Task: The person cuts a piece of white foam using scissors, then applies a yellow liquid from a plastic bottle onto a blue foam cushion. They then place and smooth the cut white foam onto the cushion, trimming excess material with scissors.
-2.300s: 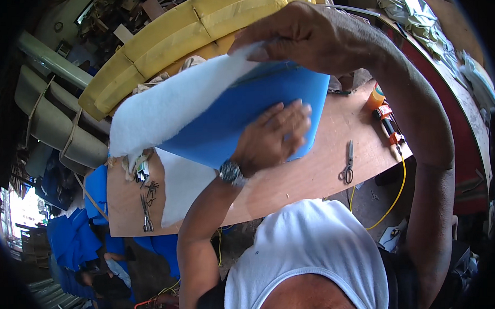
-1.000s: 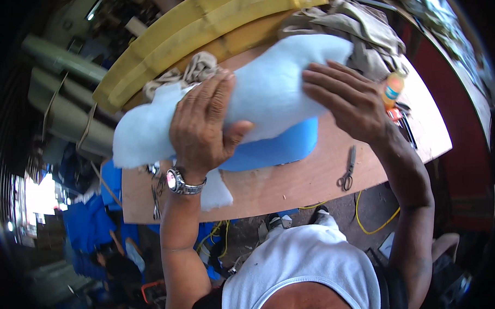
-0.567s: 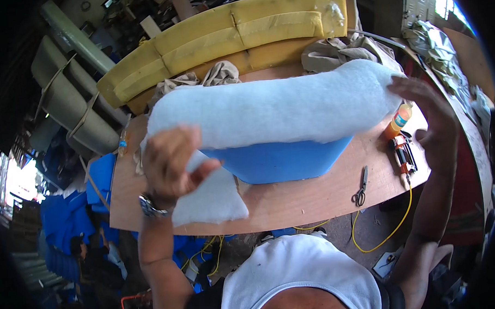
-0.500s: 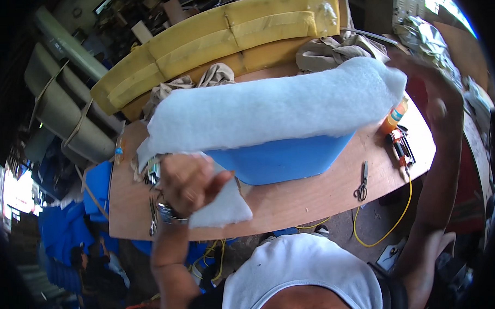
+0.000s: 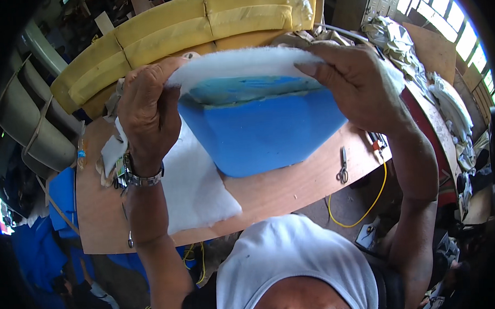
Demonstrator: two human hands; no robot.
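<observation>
I hold a blue foam cushion [image 5: 263,129] upright above a wooden worktable [image 5: 292,188]. White fibre wadding [image 5: 239,65] is wrapped over the cushion's top edge. My left hand [image 5: 145,112], with a metal wristwatch, grips the cushion's left end and the wadding there. My right hand [image 5: 354,82] grips its right end, fingers curled over the top. A loose flap of the wadding [image 5: 197,191] lies on the table below my left hand.
Long yellow foam cushions [image 5: 188,31] lie along the table's far side. Scissors [image 5: 342,167] rest on the table at the right, near a yellow cable [image 5: 364,210] hanging off the edge. Crumpled cloth [image 5: 413,50] is piled on a red surface further right. Blue fabric [image 5: 61,202] lies left of the table.
The cushion was lying lengthwise with wadding draped over it; now I have tilted it up toward me, and both hands have moved to its upper corners.
</observation>
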